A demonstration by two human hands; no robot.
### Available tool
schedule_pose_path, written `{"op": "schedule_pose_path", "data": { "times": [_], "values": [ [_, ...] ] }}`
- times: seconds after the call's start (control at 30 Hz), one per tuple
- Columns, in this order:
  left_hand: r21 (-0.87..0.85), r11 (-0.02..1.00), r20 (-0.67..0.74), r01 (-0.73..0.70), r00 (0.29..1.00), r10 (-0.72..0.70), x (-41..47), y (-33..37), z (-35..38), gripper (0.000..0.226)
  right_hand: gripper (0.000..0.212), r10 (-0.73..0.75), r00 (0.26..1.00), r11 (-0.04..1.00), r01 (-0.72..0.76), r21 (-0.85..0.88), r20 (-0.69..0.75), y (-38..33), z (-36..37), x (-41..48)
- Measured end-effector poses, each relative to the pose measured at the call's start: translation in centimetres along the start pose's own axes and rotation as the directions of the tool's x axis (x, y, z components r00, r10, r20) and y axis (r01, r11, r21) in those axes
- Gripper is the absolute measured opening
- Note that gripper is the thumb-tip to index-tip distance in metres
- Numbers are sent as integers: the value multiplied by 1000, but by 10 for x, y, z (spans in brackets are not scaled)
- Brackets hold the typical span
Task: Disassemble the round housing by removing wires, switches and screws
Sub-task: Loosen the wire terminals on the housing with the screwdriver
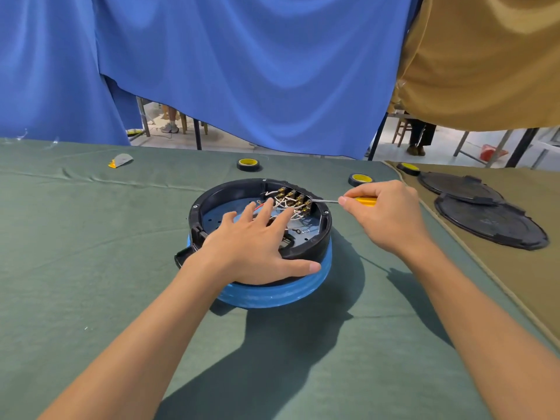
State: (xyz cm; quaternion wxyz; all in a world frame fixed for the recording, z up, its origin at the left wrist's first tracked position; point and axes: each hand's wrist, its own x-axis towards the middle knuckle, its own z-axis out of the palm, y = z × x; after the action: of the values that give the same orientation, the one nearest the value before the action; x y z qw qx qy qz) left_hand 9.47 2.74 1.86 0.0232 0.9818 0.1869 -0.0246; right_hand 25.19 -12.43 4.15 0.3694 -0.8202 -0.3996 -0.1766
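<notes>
Resting spread left fingers (267, 212) on round housing (318, 249), right fingers (360, 190) pinching yellow screwdriver (365, 200), tip at switches (295, 197)

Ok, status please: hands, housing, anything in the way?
Left hand flat on round housing. Right hand grips screwdriver, tip at switches. White wires tangled over them.

We note a round housing (230, 187) of smooth black plastic with a faint sheen, on a dull, scuffed blue base (272, 294). At its 1 o'clock, the switch terminals (298, 199) look like brass-coloured metal. The screwdriver (365, 200) has a bright metal shaft and a glossy yellow plastic handle. The green table cloth (91, 268) is matt. At 3 o'clock, the black lids (491, 225) look matt and textured.
</notes>
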Motion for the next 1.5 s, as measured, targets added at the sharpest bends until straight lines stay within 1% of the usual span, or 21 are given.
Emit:
{"op": "schedule_pose_path", "data": {
  "times": [0.07, 0.13, 0.33, 0.4, 0.53, 0.67, 0.83, 0.93, 0.97, 1.03, 1.13, 1.17, 1.2, 1.23, 1.27, 1.33, 1.37, 1.4, 1.43, 1.47, 1.5],
  "values": [
    [-15, 1000, 3, 8, 1000, -8, -1, 0, 0, 113, 16, -25, 999, 1000, 25, -18, 29, -2, 1, 1],
    [-7, 1000, 0, -1, 1000, 1, -1, 0, 0, 106, 16, -56, 997, 997, 58, -42, 47, -6, 1, 1],
    [13, 1000, 11, -15, 1000, 15, -3, 0, -3, 87, 17, -98, 979, 964, 138, -228, 178, -20, -5, 11],
    [1, 1000, 16, 2, 1000, -2, -3, 0, -2, 85, 16, -97, 968, 941, 164, -295, 230, -27, -6, 14],
    [16, 996, 11, 83, 996, -84, -4, 4, -1, 88, 15, -65, 941, 892, 204, -403, 333, -37, -9, 23],
    [26, 994, 12, 107, 994, -107, -3, 4, -3, 90, 14, -44, 916, 874, 229, -429, 399, -41, -11, 33],
    [26, 995, 39, 93, 995, -94, -2, 2, -4, 93, 16, -35, 888, 903, 224, -365, 459, -37, -15, 52],
    [32, 996, 45, 85, 995, -86, -1, 1, -5, 93, 14, 28, 856, 955, 129, -267, 516, -28, -20, 65],
    [33, 996, 47, 82, 995, -84, -1, 1, -4, 93, 12, 55, 846, 975, 70, -212, 531, -25, -21, 68],
    [36, 996, 52, 80, 995, -82, 0, 1, -4, 93, 9, 139, 820, 990, -98, -102, 556, -17, -23, 74],
    [40, 996, 65, 77, 995, -80, -1, 1, -4, 94, 12, 289, 728, 934, -358, -15, 621, -10, -24, 78],
    [39, 996, 64, 78, 995, -81, -1, 1, -5, 94, 14, 315, 704, 909, -417, 12, 637, -9, -24, 78],
    [34, 996, 61, 78, 995, -80, -2, 1, -6, 92, 15, 326, 695, 892, -450, 34, 641, -8, -24, 76],
    [23, 997, 58, 75, 995, -76, -3, 2, -8, 92, 15, 324, 710, 894, -445, 42, 626, -8, -23, 74],
    [10, 998, 59, 66, 996, -67, -4, 3, -9, 92, 13, 303, 747, 918, -394, 28, 592, -8, -22, 70],
    [-44, 999, 73, 26, 997, -23, -10, 4, -12, 95, 10, 204, 842, 978, -196, -70, 499, -8, -22, 60],
    [-113, 994, 73, 3, 997, 5, -12, 3, -16, 94, 11, 136, 875, 988, -88, -123, 465, -9, -21, 56],
    [-203, 979, 57, -17, 998, 29, -12, -1, -23, 91, 12, 73, 891, 988, -4, -154, 447, -10, -20, 51],
    [-284, 958, 19, -40, 999, 47, -7, -5, -33, 84, 14, 32, 899, 985, 47, -169, 438, -11, -20, 48],
    [-327, 943, -38, -65, 998, 56, 2, -9, -43, 74, 14, 10, 903, 981, 74, -178, 429, -11, -19, 46],
    [-316, 944, -106, -89, 993, 59, 14, -13, -54, 64, 15, -3, 908, 978, 90, -187, 419, -12, -18, 45]
  ]
}}
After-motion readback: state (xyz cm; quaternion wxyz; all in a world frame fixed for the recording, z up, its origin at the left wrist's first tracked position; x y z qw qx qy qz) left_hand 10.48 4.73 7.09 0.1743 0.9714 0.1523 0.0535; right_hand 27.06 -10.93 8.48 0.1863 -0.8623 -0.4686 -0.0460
